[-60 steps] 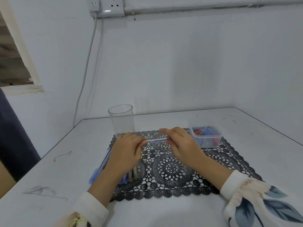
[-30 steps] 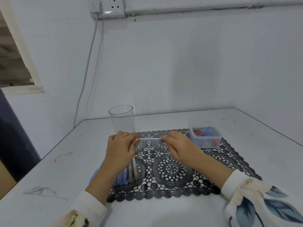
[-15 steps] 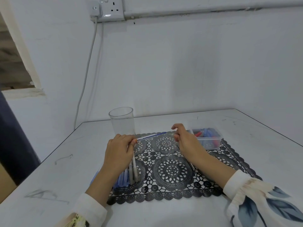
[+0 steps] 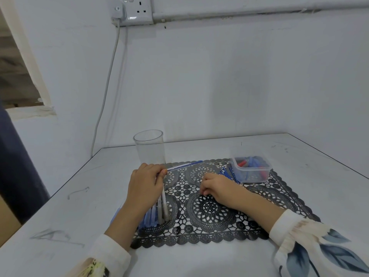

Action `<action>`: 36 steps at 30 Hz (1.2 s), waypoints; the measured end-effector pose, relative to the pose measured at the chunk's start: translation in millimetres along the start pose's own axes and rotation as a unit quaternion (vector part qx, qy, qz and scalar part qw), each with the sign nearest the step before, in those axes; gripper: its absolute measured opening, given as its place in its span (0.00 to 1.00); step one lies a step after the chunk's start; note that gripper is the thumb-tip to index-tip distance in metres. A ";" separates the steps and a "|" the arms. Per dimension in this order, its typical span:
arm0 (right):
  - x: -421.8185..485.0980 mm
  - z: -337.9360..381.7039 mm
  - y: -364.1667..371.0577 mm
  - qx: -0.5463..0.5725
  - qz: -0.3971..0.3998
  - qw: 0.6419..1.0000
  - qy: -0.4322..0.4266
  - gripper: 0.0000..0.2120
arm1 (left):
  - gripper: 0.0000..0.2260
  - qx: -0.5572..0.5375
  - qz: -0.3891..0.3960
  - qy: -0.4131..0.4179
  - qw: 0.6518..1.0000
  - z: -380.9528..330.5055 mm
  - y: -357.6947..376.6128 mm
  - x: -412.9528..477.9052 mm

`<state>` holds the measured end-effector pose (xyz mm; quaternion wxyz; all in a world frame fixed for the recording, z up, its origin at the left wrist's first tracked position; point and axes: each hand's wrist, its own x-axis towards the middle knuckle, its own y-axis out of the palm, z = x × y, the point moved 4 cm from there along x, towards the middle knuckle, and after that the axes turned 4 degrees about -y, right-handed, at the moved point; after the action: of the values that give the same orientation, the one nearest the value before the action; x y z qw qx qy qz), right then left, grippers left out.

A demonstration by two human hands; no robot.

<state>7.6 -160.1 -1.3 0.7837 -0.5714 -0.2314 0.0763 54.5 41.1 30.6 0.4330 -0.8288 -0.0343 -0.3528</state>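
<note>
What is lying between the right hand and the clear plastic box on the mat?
A small bunch of blue pens lies on the black mat between the right hand and the box, close beside the box; the head view shows it.

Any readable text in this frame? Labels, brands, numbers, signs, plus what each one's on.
None legible.
On the pen in the left hand: any barrel print is too small to read.
On the wall socket: no readable marking.
On the plastic container and clear cup: no labels show.
</note>
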 end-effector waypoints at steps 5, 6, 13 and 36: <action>-2.4 -1.3 -5.0 0.014 0.007 0.999 0.032 0.10 | 0.08 0.005 0.006 0.002 1.000 0.8 1.2 0.0; -2.8 -2.7 -6.9 0.024 -0.007 0.999 0.048 0.10 | 0.08 0.004 0.005 0.002 1.000 0.5 1.1 0.0; -4.3 -15.8 -19.4 0.090 -0.173 0.968 0.158 0.17 | 0.11 0.024 0.015 0.065 0.997 -1.5 5.4 -0.3; -9.7 5.5 -35.5 -0.166 -0.273 0.947 -0.037 0.15 | 0.17 0.057 -0.015 0.102 0.993 -7.2 5.3 -2.0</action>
<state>-8.6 -171.0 30.4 0.6593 -0.6049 -0.4173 -0.1590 51.0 33.0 28.4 0.4756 -0.7615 -0.0222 -0.4397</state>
